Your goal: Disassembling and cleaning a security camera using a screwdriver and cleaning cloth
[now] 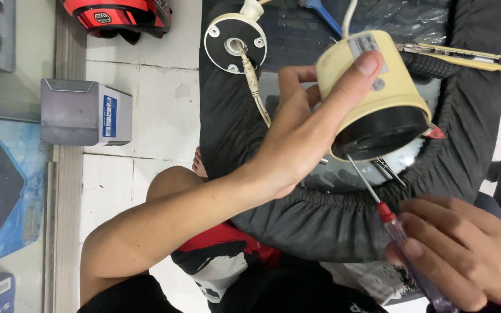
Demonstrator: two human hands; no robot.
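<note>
On the tiled floor (163, 116) at the far left sits one grey box (85, 112), with one red helmet (117, 14) above it. One round white mount (235, 42) with a cable lies on the black cloth-covered counter (227, 127). The left hand (302, 136) curls partly closed around one cream camera housing (372, 95), thumb along its side, holding it above the counter, dark open end down. The right hand (462, 249) grips one red-collared screwdriver (387, 211), its tip at the housing's rim. One yellow utility knife (465, 58) lies at upper right.

red helmet (117, 16) cut off at top edge, screwdriver (398, 235) handle end out of frame, tip hidden inside housing (372, 95)
</note>
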